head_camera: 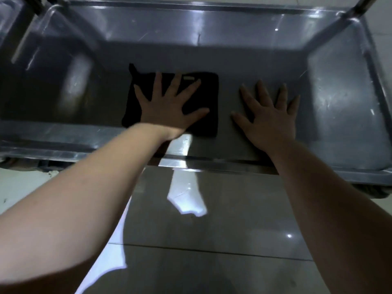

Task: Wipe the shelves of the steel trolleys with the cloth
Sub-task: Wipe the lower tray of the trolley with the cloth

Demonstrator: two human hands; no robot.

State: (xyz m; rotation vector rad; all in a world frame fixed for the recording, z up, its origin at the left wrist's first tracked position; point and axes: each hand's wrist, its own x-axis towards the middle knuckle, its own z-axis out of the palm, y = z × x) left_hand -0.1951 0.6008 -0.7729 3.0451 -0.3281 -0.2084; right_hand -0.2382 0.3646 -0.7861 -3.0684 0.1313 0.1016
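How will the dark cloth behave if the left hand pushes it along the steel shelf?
Probably slides easily: the shelf looks smooth and glossy. Likely floppy: the cloth lies flat with one corner straggling out, so edges beyond the flat left hand may bunch or trail. Probably light, since it looks thin.

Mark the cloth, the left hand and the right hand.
cloth [210, 94]: head view, bare right part beside the fingers.
left hand [167, 111]: head view, back of the hand, flat on the cloth.
right hand [269, 122]: head view, back of the hand.
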